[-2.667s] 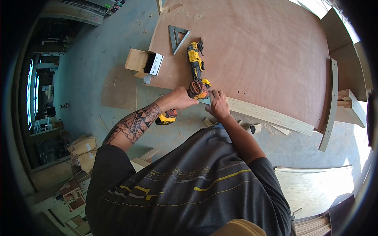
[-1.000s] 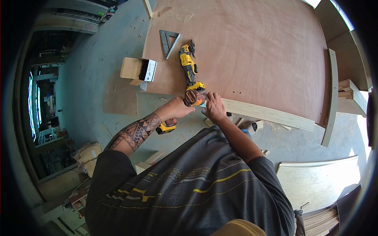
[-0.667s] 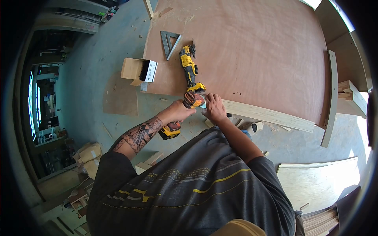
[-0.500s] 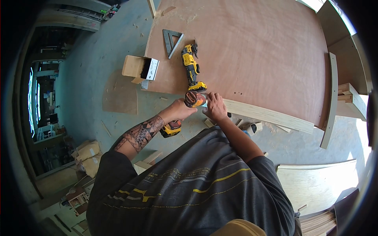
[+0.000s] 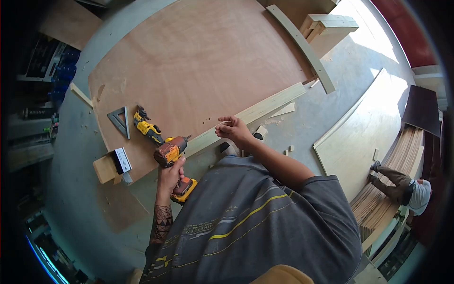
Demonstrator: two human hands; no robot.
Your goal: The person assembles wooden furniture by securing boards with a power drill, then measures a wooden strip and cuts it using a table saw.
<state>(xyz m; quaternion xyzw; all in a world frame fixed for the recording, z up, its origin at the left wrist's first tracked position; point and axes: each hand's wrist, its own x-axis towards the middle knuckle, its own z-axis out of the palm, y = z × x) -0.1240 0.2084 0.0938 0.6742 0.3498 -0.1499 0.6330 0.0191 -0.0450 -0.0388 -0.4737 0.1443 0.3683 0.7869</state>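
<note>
My left hand [image 5: 170, 178] is wrapped round the handle of a cordless impact driver [image 5: 171, 151] with a yellow battery base. Its bit points right, over the near edge of a large plywood panel [image 5: 203, 61]. A pale wooden strip [image 5: 272, 105] lies along that edge. Above the strip hovers my right hand [image 5: 232, 130], its fingers partly bent and apart, with nothing visible in them. Just beyond the driver, a yellow-and-black cordless multi-tool [image 5: 147, 128] rests on the panel. Left of it lies a grey triangular speed square [image 5: 120, 121].
An opened small cardboard box [image 5: 108, 166] sits at the panel's left corner. A curved wooden piece [image 5: 302, 49] crosses the far right end. Plywood sheets [image 5: 364, 125] and stacked boards [image 5: 392, 175] lie right, where another person [image 5: 402, 187] is. Wood offcuts [image 5: 283, 110] litter the floor.
My view has swung to the right, bringing another person into sight. My right hand has come away from the driver's tip. The driver stays in my left hand.
</note>
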